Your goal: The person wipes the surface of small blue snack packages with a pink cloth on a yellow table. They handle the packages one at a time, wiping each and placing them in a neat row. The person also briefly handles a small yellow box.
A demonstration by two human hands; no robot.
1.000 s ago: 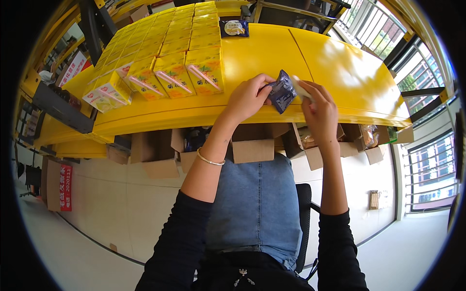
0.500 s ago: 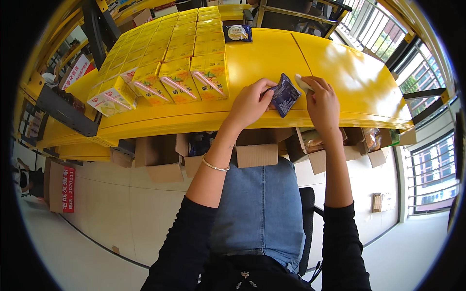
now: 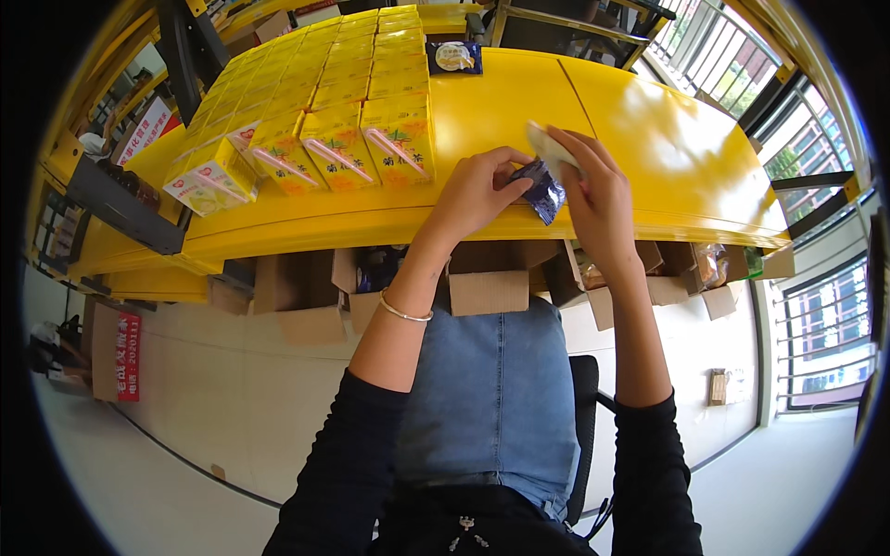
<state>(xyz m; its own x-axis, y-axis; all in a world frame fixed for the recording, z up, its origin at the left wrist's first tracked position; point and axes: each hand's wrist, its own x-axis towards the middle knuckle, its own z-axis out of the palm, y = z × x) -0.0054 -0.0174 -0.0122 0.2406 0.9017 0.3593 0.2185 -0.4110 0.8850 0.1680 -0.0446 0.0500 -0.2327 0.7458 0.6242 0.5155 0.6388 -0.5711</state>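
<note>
The small dark blue foil sachet sits pinched between both hands just above the near edge of the yellow tabletop. The left hand nips its left end with thumb and fingertips; the right hand grips the other side and also clasps a pale flat packet. Best to keep the pinch firm and the sachet low over the table. Rows of yellow cartons fill the far left corner.

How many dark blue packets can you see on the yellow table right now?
2. One dark blue packet is pinched between the left hand and right hand; another packet lies flat at the table's far edge. More may be hidden.
</note>
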